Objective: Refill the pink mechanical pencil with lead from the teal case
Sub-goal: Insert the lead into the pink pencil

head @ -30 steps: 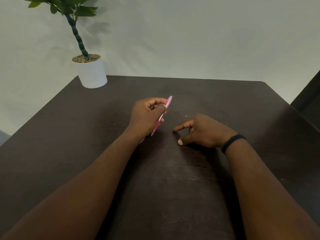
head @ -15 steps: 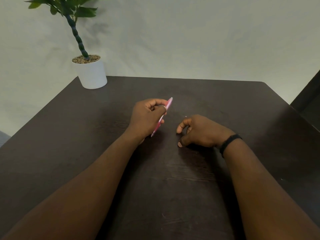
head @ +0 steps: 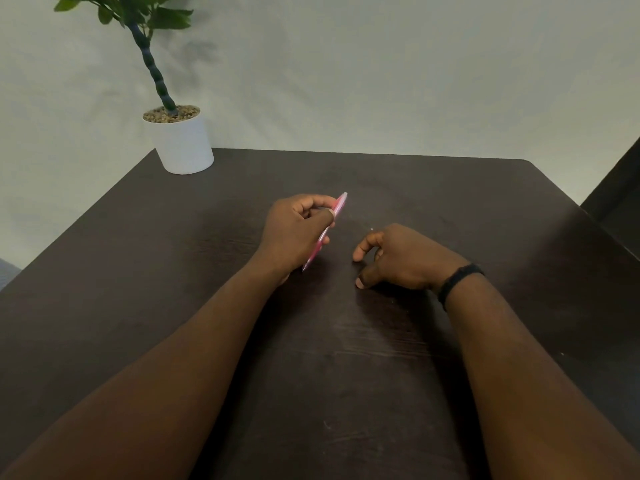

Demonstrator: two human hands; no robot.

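While the left hand (head: 294, 233) grips the slim pink plastic mechanical pencil (head: 327, 230) tilted, tip low, the right hand (head: 401, 259) rests just beside it on the dark wooden table (head: 346, 375), fingers loosely curled; whether they pinch anything, I cannot tell.

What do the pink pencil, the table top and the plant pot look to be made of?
Pink pencil: apparently glossy, partly translucent plastic, paler along the barrel. Table: dark brown wood or wood-look veneer, matte, with faint grain streaks. Pot: white and matte, likely ceramic or plastic; it is hard to tell which.
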